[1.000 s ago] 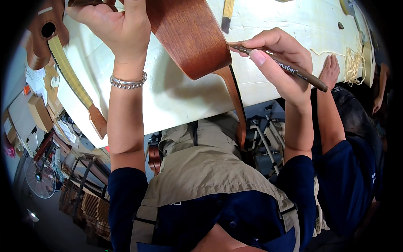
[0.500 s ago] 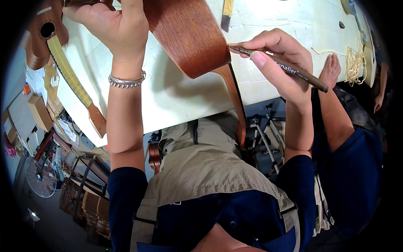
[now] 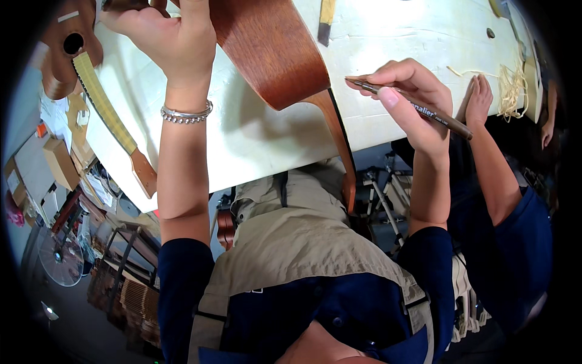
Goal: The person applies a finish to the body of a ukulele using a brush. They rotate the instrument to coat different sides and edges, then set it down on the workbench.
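My right hand (image 3: pixel 418 103) is closed round a slim brown pen (image 3: pixel 451 125). The pen's tip points left, a short gap from the edge of a reddish-brown wooden ukulele (image 3: pixel 282 57). The ukulele is turned on its side, and its neck (image 3: pixel 337 127) slants down past the table's near edge. At the upper left my left hand (image 3: pixel 173 45) is beside the ukulele body, its fingers bent about a dark brown thing that the picture's upper edge mostly cuts off.
Another ukulele (image 3: pixel 57 67), its fretboard (image 3: pixel 100 97) covered in yellow tape, lies left on the white table (image 3: pixel 254 145). A brush (image 3: pixel 327 24) and tangled cord (image 3: pixel 514 91) lie beyond. A co-worker's hand (image 3: pixel 479 100) rests at right; a fan (image 3: pixel 59 255) stands lower left.
My right hand has drawn the pen back to the right and slightly nearer me, so its tip has left the ukulele's edge. The ukulele and my left hand have barely shifted.
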A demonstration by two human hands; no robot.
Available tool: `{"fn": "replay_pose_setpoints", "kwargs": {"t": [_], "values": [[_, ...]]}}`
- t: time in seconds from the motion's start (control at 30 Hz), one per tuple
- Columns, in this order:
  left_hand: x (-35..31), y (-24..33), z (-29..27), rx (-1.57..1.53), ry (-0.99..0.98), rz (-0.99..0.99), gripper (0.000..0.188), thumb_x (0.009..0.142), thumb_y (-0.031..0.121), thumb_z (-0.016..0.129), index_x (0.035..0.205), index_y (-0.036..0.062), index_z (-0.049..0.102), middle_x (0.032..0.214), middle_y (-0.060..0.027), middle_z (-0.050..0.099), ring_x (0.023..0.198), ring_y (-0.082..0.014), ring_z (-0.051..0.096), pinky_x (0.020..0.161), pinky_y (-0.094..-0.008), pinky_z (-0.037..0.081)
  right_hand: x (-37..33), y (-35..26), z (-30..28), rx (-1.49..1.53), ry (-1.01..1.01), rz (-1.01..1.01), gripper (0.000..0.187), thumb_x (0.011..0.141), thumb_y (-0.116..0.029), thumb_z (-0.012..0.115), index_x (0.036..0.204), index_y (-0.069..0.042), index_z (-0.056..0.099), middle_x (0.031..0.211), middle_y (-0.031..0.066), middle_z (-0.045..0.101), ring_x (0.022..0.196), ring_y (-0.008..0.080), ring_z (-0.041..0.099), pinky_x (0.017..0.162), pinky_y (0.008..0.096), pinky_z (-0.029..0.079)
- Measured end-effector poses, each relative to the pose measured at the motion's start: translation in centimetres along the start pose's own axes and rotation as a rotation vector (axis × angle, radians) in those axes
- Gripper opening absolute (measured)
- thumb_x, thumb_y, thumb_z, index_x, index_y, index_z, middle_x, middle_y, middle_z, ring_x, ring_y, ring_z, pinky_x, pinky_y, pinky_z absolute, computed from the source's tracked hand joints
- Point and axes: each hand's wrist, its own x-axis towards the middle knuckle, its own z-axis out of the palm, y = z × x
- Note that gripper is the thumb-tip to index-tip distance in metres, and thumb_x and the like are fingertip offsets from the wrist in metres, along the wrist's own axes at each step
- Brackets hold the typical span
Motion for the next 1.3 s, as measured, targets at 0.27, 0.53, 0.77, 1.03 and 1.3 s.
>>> {"fn": "replay_pose_setpoints", "kwargs": {"t": [0.27,0.53,0.77,1.03,1.3], "values": [[-3.7,7.0,-3.0,-0.048,0.186,0.131,0.023,0.095,0.024,0.038,0.088,0.003,0.041,0.114,-0.0173,0.047,0.103,-0.0259,0.048,0.091,-0.0407,0.041,-5.2,-1.8,1.2,0.046,0.272,-0.054,0.047,0.093,-0.043,0.041,0.091,0.002,0.052,0.068,0.005,0.048,0.06,0.0093,0.042,0.056,0.0212,0.031],[-8.6,16.3,-5.4,-0.065,-0.553,-0.25,0.006,0.082,0.01,0.057,0.08,0.0043,0.056,0.066,-0.0055,0.05,0.063,-0.0216,0.048,0.061,-0.0308,0.039,-8.7,-6.7,6.1,0.032,0.176,-0.109,0.094,0.079,-0.075,0.013,0.096,0.006,0.057,0.073,0.0106,0.056,0.066,0.0155,0.052,0.066,0.0267,0.041],[-8.1,19.3,-4.7,-0.101,-0.623,-0.116,0.011,0.084,0.013,0.057,0.082,0.0024,0.056,0.068,-0.0046,0.052,0.062,-0.0205,0.047,0.059,-0.0298,0.038,-12.1,-8.3,6.5,-0.05,0.197,-0.116,0.085,0.086,-0.068,0.012,0.08,0.0,0.063,0.066,0.0043,0.056,0.059,0.0091,0.05,0.056,0.0216,0.035],[-8.1,22.9,-3.7,-0.003,-0.765,0.058,0.013,0.072,0.011,0.063,0.082,0.0058,0.057,0.066,-0.006,0.05,0.063,-0.025,0.048,0.059,-0.0347,0.038,-14.6,-7.3,5.4,0.019,0.229,-0.079,0.058,0.097,-0.036,0.023,0.076,0.002,0.062,0.066,0.0053,0.056,0.056,0.009,0.049,0.053,0.0225,0.034],[-9.9,27.3,0.4,0.055,-0.872,-0.054,0.013,0.075,0.017,0.064,0.081,0.008,0.058,0.064,-0.0044,0.051,0.061,-0.0228,0.05,0.057,-0.0333,0.038,-17.4,-3.5,3.5,0.486,0.297,-0.167,0.05,0.098,-0.031,0.024,0.069,-0.001,0.053,0.055,0.0063,0.044,0.049,0.0116,0.041,0.046,0.0244,0.033]]}}
